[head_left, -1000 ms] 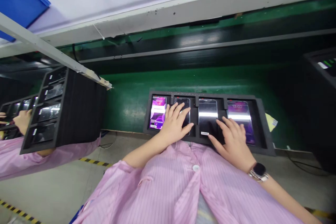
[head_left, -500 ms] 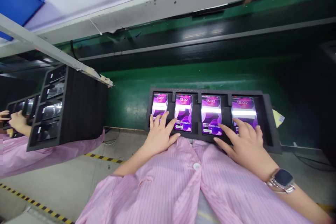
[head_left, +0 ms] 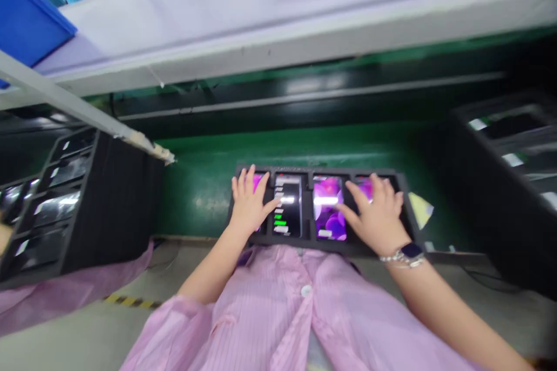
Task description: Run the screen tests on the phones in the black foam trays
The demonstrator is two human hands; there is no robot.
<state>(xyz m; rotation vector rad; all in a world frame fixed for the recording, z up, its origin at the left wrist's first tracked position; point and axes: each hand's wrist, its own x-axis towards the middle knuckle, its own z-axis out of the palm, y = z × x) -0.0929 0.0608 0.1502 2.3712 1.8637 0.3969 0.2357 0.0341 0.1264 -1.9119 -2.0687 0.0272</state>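
- You have both hands spread over the row of smartphones in the black foam tray (head_left: 317, 169), which sits on the green tabletop (head_left: 195, 197) directly in front of your smock.
- Your left hand (head_left: 252, 203) is open, with its fingers spread over the first phone (head_left: 257, 182). It has hold of nothing, and its thumb points toward the second phone (head_left: 287, 208).
- Your right hand (head_left: 376, 214) is open too and grips nothing. Its fingers cover most of the fourth phone (head_left: 365, 188), and its thumb lies toward the third phone (head_left: 328, 208). Blur hides whether your fingertips press on the glass.
- Between your hands, the second phone shows a dark screen with lines of text and green bars, and the third shows a purple wallpaper.
- All four phones lie screen up in separate slots, long axes running away from you, across the tray's long axis.
- Left of your left hand stands a black foam rack (head_left: 113, 208). Right of your right hand, past a pale yellow tag (head_left: 420, 210), stands a second rack (head_left: 496, 185).
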